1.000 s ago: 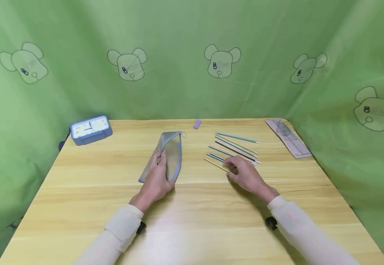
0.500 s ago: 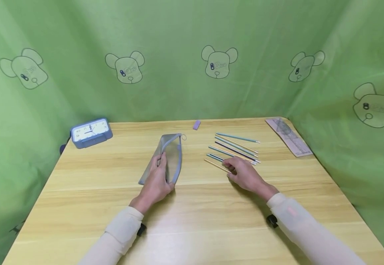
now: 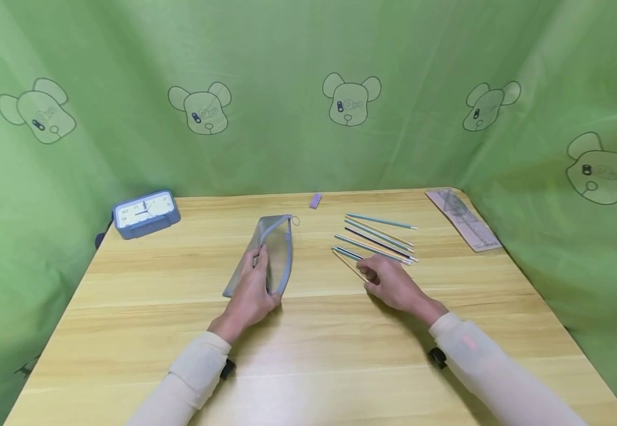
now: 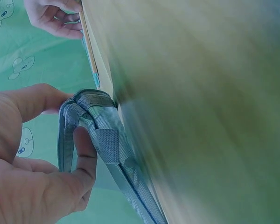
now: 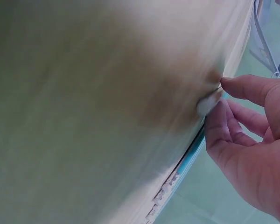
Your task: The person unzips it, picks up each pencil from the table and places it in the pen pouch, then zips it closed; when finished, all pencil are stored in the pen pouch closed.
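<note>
With its fingers in the mouth, my left hand (image 3: 250, 293) grips a grey mesh pencil case (image 3: 244, 258) by its blue zipped edge. The zip stands open, and the case (image 4: 102, 112) gapes around the fingers in the left wrist view. My right hand (image 3: 392, 283) is low over the table at the near end of a row of pencils. Between its thumb and fingers it pinches the end of a yellow pencil (image 3: 348, 263). A whitish pencil end (image 5: 206, 105) shows blurred at the fingertips in the right wrist view. Several teal, yellow and dark pencils (image 3: 380, 220) lie beyond.
A blue alarm clock (image 3: 146, 214) stands at the back left corner. Near the back edge lies a small purple eraser (image 3: 315, 200). A pinkish ruler set (image 3: 463, 219) lies along the right edge. Green curtain (image 3: 276, 154) surrounds the wooden table (image 3: 308, 355).
The yellow pencil has swung at the right hand: its far tip shifted away from me, towards the neighbouring pencils. The left hand and pencil case stay put. The head view tipped slightly.
</note>
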A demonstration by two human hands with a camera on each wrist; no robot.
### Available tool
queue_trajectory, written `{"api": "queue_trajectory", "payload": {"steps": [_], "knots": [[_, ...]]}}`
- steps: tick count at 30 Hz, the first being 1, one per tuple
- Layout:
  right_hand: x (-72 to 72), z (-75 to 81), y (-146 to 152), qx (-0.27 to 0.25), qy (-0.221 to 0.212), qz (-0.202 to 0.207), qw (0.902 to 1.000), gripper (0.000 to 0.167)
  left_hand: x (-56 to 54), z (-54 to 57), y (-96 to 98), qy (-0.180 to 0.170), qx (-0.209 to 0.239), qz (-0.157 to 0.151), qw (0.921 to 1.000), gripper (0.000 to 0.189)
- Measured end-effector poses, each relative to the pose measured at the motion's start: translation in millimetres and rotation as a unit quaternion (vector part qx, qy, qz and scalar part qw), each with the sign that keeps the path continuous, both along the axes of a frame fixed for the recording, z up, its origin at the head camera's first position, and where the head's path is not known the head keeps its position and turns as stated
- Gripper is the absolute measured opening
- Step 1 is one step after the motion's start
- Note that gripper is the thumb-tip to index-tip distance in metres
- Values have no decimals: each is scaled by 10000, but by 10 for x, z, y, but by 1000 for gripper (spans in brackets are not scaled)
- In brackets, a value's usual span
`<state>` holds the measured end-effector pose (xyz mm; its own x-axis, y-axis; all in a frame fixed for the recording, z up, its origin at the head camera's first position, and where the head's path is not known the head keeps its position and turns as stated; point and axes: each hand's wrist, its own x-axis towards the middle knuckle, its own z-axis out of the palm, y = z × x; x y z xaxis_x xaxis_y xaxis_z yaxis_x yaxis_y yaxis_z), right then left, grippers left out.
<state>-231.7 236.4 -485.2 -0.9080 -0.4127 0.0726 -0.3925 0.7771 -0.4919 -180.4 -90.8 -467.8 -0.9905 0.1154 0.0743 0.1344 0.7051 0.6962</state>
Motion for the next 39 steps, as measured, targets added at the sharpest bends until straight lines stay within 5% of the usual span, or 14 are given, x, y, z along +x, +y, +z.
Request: {"api": "queue_trajectory", "payload": {"steps": [22, 29, 39], "knots": [[304, 65, -307, -80, -305, -4, 9995, 38, -13, 8, 14, 7, 119, 9, 9999, 116], [327, 107, -355, -508, -714, -299, 9957, 38, -11, 13, 17, -46, 136, 38, 9999, 117], [223, 272, -522, -1453, -617, -739, 9847, 39, -17, 11, 11, 1, 136, 26, 9999, 118]]}}
